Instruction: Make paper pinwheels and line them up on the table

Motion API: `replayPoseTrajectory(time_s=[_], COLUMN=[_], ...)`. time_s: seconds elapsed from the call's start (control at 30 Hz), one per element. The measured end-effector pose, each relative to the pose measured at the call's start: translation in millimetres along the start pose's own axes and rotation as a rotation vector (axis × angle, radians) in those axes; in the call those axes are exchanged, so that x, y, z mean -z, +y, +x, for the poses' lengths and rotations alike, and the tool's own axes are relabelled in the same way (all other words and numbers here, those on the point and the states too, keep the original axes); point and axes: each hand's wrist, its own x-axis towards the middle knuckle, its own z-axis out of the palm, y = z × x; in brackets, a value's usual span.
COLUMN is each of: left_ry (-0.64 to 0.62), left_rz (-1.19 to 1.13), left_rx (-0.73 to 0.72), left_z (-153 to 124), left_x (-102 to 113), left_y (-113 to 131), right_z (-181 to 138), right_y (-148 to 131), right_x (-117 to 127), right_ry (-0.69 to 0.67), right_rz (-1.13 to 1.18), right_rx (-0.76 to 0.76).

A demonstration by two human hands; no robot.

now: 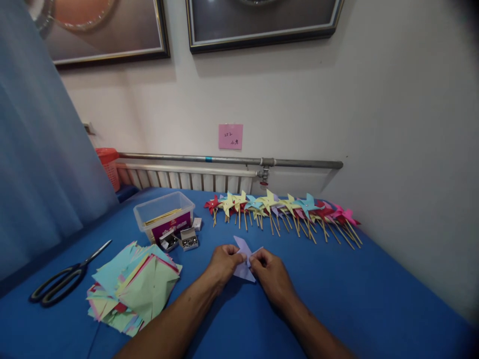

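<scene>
A lavender paper pinwheel [244, 272] is held up just above the blue cloth, its blades partly folded in toward the middle. My left hand [226, 263] pinches it from the left, thumb near the centre. From the right, my right hand [270, 273] grips a folded blade between thumb and fingers. Both hands cover parts of the paper, and whether a pin sits at its centre cannot be made out. Left of my forearm lies a loose pile of cut coloured paper squares [149, 286]. Two small open boxes of metal pins [189, 241] stand beyond my left hand.
Finished pinwheels on sticks [269, 202] lie in a row at the back right. A clear plastic tub [164, 214] with sticks stands behind the pin boxes. Black-handled scissors [71, 274] lie at far left. A radiator [179, 178] and pipe run along the wall.
</scene>
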Motion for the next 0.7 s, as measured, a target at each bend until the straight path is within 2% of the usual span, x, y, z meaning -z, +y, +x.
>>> replayPoseTrajectory(time_s=[0.27, 0.4, 0.5, 0.63, 0.7], left_ry=[-0.008, 0.022, 0.078, 0.140, 0.133], left_rz=[0.022, -0.122, -0.318, -0.476, -0.508], left_rx=[0.001, 0.050, 0.073, 0.057, 0.034], left_z=[3.3, 4.3, 4.5, 3.9, 2.4], left_x=[-1.1, 1.4, 4.1, 3.4, 0.9], left_y=[-5.5, -5.1, -1.6, 0.8, 0.5], right_z=[-0.7, -0.2, -2.9, -9.8, -12.2], right_y=[-0.3, 3.7, 6.0, 4.3, 0.9], right_x=[2.7, 2.9, 1.4, -7.3, -13.7], right_ry=[-0.022, -0.044, 0.023, 0.181, 0.217], right_rz=[-0.030, 0.078, 0.006, -0.407, -0.561], right_rx=[0.062, 0.122, 0.301, 0.694, 0.832])
